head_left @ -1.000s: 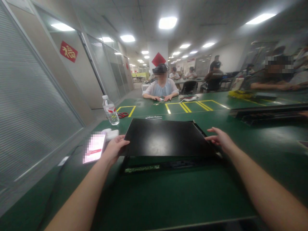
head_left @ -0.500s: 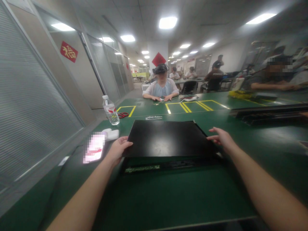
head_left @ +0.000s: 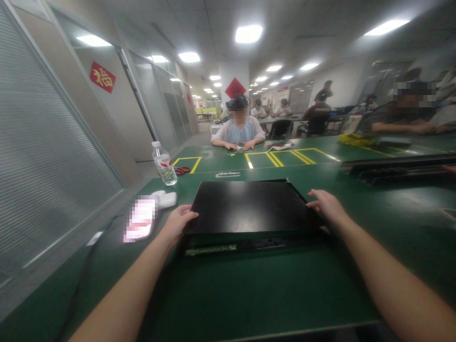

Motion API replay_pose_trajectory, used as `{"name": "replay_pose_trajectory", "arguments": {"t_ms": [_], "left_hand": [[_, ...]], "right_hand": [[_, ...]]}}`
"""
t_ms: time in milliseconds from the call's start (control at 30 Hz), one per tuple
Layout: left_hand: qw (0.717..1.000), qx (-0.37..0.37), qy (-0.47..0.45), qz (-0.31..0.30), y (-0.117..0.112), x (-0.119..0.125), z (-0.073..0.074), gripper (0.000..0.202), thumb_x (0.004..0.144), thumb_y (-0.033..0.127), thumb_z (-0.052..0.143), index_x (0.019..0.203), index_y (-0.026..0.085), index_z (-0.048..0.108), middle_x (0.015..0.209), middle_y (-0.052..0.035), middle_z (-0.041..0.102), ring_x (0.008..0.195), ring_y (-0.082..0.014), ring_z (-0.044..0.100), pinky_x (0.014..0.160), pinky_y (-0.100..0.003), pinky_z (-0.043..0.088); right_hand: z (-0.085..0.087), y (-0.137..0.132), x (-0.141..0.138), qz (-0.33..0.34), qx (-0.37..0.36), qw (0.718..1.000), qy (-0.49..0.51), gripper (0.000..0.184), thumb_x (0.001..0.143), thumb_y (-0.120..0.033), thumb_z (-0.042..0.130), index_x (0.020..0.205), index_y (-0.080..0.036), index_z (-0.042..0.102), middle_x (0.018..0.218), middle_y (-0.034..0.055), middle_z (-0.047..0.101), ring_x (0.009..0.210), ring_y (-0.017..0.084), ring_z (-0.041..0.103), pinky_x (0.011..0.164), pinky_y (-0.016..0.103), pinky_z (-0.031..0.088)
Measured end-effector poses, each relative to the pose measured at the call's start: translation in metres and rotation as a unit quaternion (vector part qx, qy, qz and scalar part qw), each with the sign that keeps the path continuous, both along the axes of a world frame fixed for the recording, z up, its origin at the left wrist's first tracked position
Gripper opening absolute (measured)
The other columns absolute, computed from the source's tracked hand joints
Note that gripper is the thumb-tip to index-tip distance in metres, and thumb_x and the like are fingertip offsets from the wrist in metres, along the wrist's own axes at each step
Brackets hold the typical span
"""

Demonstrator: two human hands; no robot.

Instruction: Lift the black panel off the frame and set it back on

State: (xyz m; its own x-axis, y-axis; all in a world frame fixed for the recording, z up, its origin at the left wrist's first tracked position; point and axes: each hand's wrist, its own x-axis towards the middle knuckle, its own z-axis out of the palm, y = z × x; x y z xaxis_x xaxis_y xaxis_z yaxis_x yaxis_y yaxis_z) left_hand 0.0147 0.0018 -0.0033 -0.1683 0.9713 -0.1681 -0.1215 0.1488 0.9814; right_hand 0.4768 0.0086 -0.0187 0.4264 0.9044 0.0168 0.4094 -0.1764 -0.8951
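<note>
A flat, glossy black panel (head_left: 242, 206) spans the space between my two hands. At its left edge my left hand (head_left: 180, 222) grips with the thumb on top and the fingers partly hidden beside and below. My right hand (head_left: 326, 205) pinches at the right edge, index finger and thumb close together. Beneath the panel lies a black frame (head_left: 274, 243), of which the near strip and part of the right and far edges show. A narrow green circuit board (head_left: 211, 249) sits on that near strip.
Left of the panel are a lit phone (head_left: 141, 218), a white case (head_left: 166, 200), a water bottle (head_left: 164, 164) and red-handled scissors (head_left: 183, 170). Dark stacked strips (head_left: 399, 168) lie at the right. Across the green table (head_left: 263, 289) sits a person (head_left: 238, 128).
The panel has lowered slightly toward the frame, and its far edge sits a little nearer to me. My left hand has shifted slightly right with it; my right hand has barely moved.
</note>
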Motion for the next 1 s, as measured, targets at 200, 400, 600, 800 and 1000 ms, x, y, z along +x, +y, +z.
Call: {"name": "replay_pose_trajectory", "arguments": {"t_ms": [200,400,600,800,1000], "left_hand": [[1.000,-0.008,0.003,-0.002,0.000,0.001,-0.002,0.034,0.059,0.004,0.074,0.089,0.014,0.063,0.071,-0.0037,0.075,0.054,-0.0136,0.066,0.055,-0.022,0.050],[1.000,-0.012,0.014,-0.008,-0.001,0.002,0.000,0.031,0.060,0.005,0.073,0.088,0.014,0.063,0.069,-0.0038,0.073,0.054,-0.0144,0.066,0.054,-0.023,0.050],[0.999,-0.022,0.021,-0.012,-0.003,0.004,0.001,0.032,0.061,0.006,0.073,0.091,0.014,0.066,0.071,-0.0048,0.074,0.055,-0.0152,0.067,0.054,-0.023,0.050],[1.000,-0.019,0.022,-0.011,-0.002,0.004,0.000,0.034,0.058,0.007,0.075,0.091,0.013,0.069,0.076,-0.0073,0.077,0.058,-0.0174,0.069,0.055,-0.025,0.052],[0.999,-0.028,0.014,-0.016,-0.004,0.006,0.004,0.035,0.060,0.005,0.074,0.094,0.014,0.071,0.074,-0.0068,0.077,0.060,-0.0195,0.071,0.056,-0.026,0.055]], "right_hand": [[-0.004,0.002,0.002,0.004,-0.017,0.998,-0.055,0.037,0.091,-0.052,0.046,0.098,-0.022,0.068,0.079,0.0078,0.075,0.082,0.025,0.069,0.067,0.032,0.045],[0.001,-0.001,-0.002,-0.002,-0.033,0.992,-0.123,0.040,0.091,-0.054,0.047,0.098,-0.023,0.071,0.080,0.0076,0.077,0.083,0.026,0.069,0.064,0.032,0.044],[0.005,-0.003,-0.006,0.001,-0.043,0.987,-0.158,0.040,0.092,-0.054,0.047,0.098,-0.024,0.072,0.083,0.0072,0.077,0.081,0.027,0.069,0.066,0.033,0.045],[0.006,-0.004,-0.006,0.002,-0.047,0.983,-0.177,0.039,0.093,-0.053,0.047,0.098,-0.024,0.072,0.083,0.0071,0.077,0.080,0.026,0.069,0.064,0.032,0.045],[0.009,-0.007,-0.010,0.004,-0.060,0.978,-0.201,0.039,0.093,-0.052,0.047,0.100,-0.023,0.072,0.088,0.0087,0.077,0.083,0.027,0.068,0.066,0.033,0.045]]}}
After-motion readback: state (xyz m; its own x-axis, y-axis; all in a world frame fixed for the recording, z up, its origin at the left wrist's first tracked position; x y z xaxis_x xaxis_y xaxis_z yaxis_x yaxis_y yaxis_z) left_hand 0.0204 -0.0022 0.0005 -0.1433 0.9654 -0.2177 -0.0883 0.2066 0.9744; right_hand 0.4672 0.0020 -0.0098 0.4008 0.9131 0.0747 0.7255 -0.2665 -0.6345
